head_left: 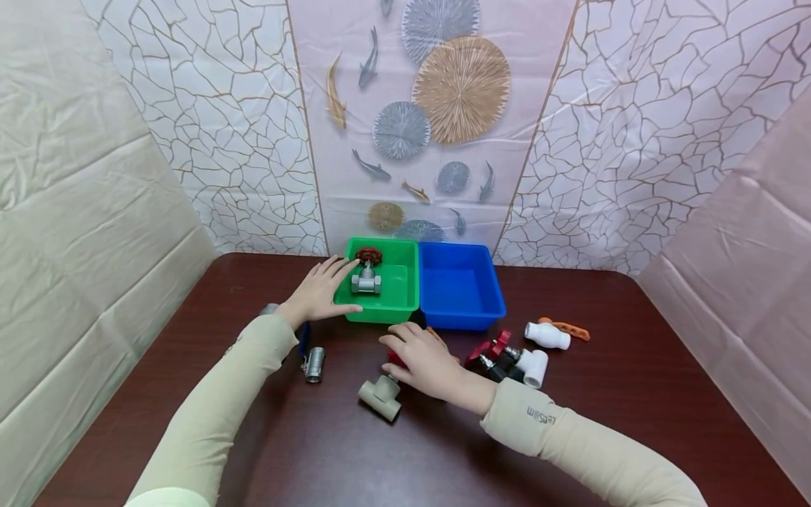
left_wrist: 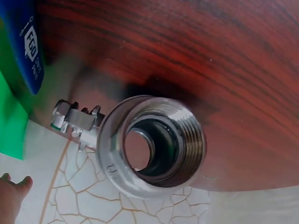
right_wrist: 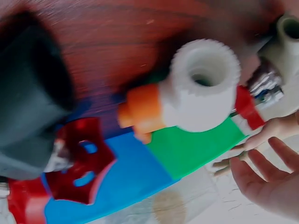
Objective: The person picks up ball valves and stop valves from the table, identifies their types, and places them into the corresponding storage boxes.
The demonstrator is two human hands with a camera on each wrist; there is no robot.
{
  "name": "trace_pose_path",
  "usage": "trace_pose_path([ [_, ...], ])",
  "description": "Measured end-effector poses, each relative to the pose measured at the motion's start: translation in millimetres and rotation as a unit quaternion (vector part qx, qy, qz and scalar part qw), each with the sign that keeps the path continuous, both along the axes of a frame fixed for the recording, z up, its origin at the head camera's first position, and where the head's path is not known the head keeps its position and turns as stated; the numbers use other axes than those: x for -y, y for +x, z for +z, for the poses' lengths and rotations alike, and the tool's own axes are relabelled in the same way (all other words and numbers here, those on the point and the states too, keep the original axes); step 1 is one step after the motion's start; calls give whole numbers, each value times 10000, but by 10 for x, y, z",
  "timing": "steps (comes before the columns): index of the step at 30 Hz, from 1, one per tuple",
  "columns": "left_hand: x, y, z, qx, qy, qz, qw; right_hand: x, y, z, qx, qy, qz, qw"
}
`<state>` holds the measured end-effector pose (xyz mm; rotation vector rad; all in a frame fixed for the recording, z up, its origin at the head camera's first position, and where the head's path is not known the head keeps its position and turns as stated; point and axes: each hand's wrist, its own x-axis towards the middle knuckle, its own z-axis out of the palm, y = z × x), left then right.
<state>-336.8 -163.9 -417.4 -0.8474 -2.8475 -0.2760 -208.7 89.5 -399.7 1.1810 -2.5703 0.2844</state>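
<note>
My left hand (head_left: 321,289) is spread at the left rim of the green bin (head_left: 386,315), holding nothing. Inside that bin stands a metal gate valve (head_left: 366,283) with a red handwheel, close to its fingertips. Below the left wrist lies a steel ball valve (head_left: 313,366) with a blue lever (left_wrist: 23,46). My right hand (head_left: 421,359) hovers with loosely bent fingers over a beige tee-shaped valve (head_left: 380,398) whose red handle it partly hides. In the right wrist view, the fingers are apart beside the red handle (right_wrist: 250,107). A white valve with an orange handle (right_wrist: 201,88) lies below this hand.
A blue bin (head_left: 462,323) adjoins the green one. Right of my right hand lie red-handled valves (head_left: 500,345), one with a white body (head_left: 534,366). Farther right is another white valve (head_left: 548,336) with an orange lever (head_left: 573,330). A patterned cloth backdrop (head_left: 253,141) stands behind the table.
</note>
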Motion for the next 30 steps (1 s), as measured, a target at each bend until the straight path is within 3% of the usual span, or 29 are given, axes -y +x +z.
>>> trace_pose_path([
  [6, -16, -17, -29, 121, 219, 166, 9995, 88, 177, 45, -10, 210, 102, 9997],
  [16, -108, -55, -26, 599, 1206, 595, 9891, 187, 351, 4, 141, 683, -166, 9974],
  [19, -127, -50, -17, 1117, 1855, 881, 9723, 201, 374, -18, 53, 733, -239, 9970],
  [22, -133, -38, 7, 1581, 2534, 1129, 9476, 213, 386, -38, 34, 716, -245, 9971],
  [28, -123, -20, 88, 2097, 3189, 1272, 9155, 230, 401, -48, 540, 688, -324, 9956],
  [30, -112, -26, 103, 2324, 3454, 1317, 8997, 237, 402, -64, 614, 755, -404, 9944],
])
